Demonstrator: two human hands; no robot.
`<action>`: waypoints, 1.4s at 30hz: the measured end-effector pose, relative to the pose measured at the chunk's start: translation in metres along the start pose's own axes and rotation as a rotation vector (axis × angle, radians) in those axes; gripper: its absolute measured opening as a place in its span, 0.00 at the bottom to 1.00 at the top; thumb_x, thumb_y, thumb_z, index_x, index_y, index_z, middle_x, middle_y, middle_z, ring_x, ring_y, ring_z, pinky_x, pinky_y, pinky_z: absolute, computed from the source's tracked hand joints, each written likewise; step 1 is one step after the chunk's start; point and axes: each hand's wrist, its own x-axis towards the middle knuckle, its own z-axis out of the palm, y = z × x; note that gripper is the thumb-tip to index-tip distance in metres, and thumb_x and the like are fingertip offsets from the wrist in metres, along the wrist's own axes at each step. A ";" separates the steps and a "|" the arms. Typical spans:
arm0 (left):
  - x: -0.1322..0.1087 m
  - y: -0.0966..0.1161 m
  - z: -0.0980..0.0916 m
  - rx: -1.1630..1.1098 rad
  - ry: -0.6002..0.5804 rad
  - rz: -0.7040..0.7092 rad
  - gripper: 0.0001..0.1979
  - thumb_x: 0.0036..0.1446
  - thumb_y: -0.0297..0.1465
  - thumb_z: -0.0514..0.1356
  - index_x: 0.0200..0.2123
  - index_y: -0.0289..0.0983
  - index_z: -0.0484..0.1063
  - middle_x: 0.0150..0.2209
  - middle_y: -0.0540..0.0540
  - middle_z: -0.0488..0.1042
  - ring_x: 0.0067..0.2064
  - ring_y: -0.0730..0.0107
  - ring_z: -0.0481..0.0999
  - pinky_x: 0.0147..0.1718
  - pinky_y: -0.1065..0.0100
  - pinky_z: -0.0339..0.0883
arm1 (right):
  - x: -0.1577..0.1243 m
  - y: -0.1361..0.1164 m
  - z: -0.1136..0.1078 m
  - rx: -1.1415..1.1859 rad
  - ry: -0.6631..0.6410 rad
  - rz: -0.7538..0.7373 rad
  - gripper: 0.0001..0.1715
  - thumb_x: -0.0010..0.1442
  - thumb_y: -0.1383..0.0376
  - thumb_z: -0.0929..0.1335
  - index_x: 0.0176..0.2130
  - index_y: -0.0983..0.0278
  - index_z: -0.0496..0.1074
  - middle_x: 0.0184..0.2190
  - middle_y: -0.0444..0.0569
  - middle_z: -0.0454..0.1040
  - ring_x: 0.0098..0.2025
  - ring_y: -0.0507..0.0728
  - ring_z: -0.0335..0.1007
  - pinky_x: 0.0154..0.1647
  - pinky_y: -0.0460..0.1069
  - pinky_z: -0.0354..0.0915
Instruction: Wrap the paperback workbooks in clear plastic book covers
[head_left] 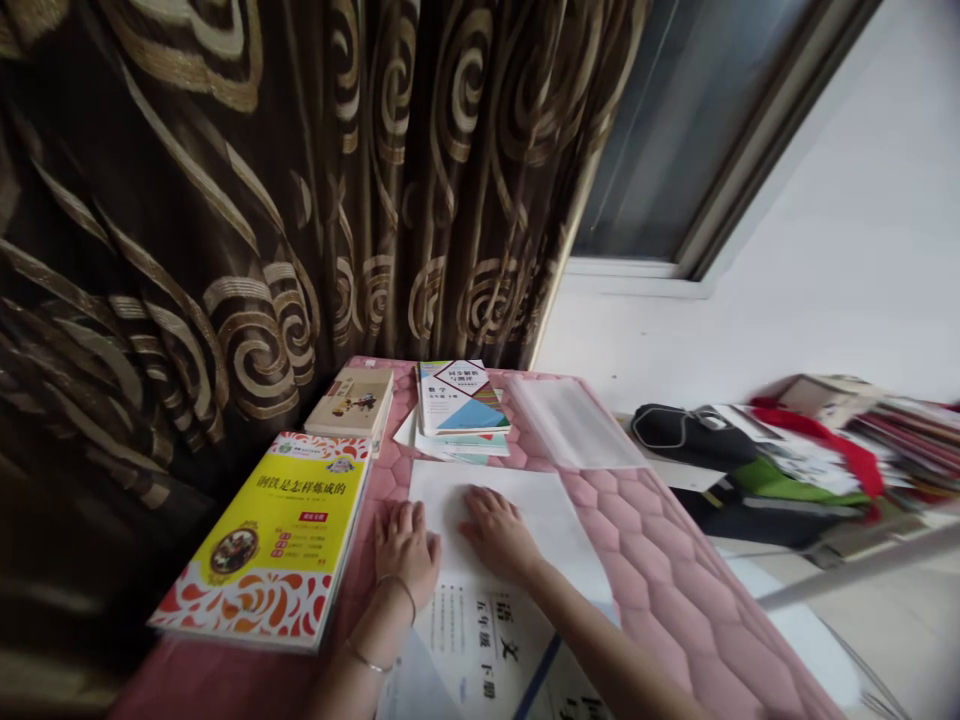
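Note:
A booklet with a white cover point(484, 610) and large dark Chinese characters lies on the table right in front of me, its print turned sideways. Beyond the printed part is a blank white area point(540, 510). My left hand point(409, 550) rests at the left edge of this white area, fingers flat and a little apart. On the blank area itself lies my right hand point(499, 530), palm down with fingers stretched out. Neither hand grips anything. My right forearm covers part of the print, and the booklet's near end runs out of view.
A thick yellow book point(300, 520) lies at the left, with a tan book point(349, 400) behind it. Several workbooks point(461, 400) are stacked at the back beside translucent plastic sheets point(577, 420). Pink quilted cloth point(660, 580) covers the table. Clothes and papers point(795, 460) lie on the right.

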 end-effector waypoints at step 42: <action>0.015 0.176 0.029 -0.255 -0.288 0.419 0.39 0.57 0.46 0.50 0.67 0.33 0.52 0.71 0.40 0.42 0.71 0.46 0.36 0.67 0.47 0.33 | 0.017 0.155 -0.034 0.063 0.199 0.637 0.22 0.61 0.50 0.64 0.36 0.65 0.75 0.36 0.55 0.79 0.42 0.61 0.74 0.43 0.53 0.61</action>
